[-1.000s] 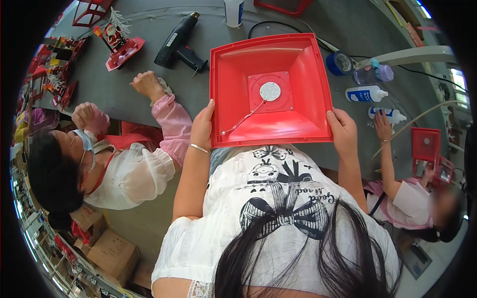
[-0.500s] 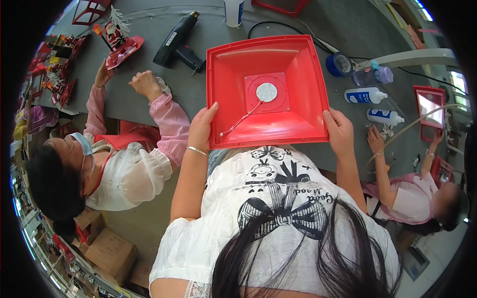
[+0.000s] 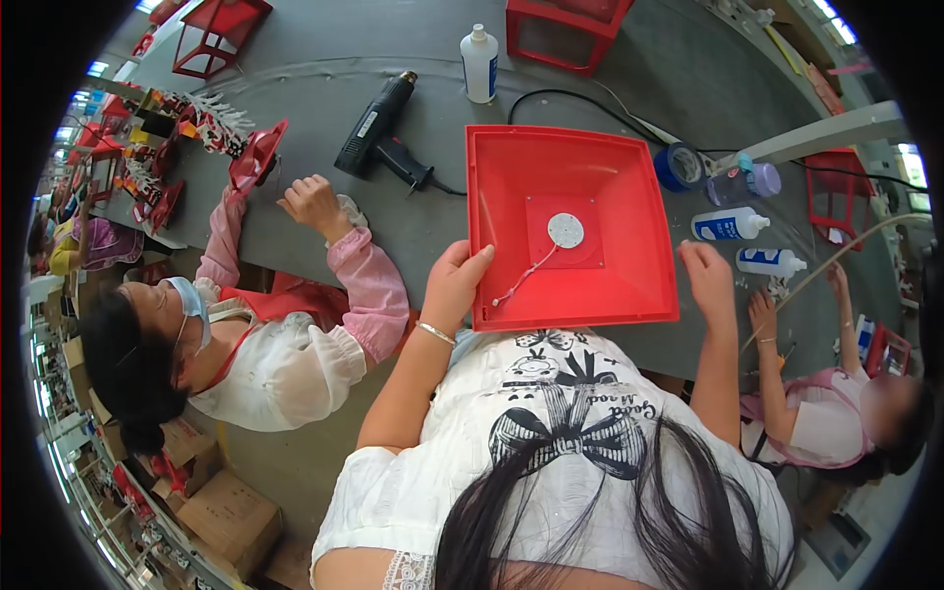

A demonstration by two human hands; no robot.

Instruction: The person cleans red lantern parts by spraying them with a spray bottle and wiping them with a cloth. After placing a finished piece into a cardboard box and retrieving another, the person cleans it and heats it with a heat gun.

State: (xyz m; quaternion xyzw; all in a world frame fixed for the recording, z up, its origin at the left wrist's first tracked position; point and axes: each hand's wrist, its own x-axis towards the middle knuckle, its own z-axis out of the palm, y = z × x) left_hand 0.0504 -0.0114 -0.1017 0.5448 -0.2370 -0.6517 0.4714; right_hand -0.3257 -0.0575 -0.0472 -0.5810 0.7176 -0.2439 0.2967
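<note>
A red square tray-like shell (image 3: 629, 211) lies open side up before me. In its middle sits a round white disc (image 3: 565, 230) with a thin wire running toward the lower left corner. My left hand (image 3: 457, 282) grips the shell's left edge, thumb on the rim. Just off the right edge, my right hand (image 3: 704, 275) is apart from the shell, its fingers bent; nothing shows in it.
Beyond lie a black heat gun (image 3: 383, 133), a white bottle (image 3: 480, 67) and a red frame (image 3: 560, 34). At right are blue tape (image 3: 679, 167), a clear bottle (image 3: 742, 184) and two glue bottles (image 3: 728, 224). Co-workers sit at both sides, one holding a red figure base (image 3: 258, 157).
My right hand has let go of the shell's right edge. In the view, the shell and table things sit lower and farther right. The left co-worker's red base is tilted.
</note>
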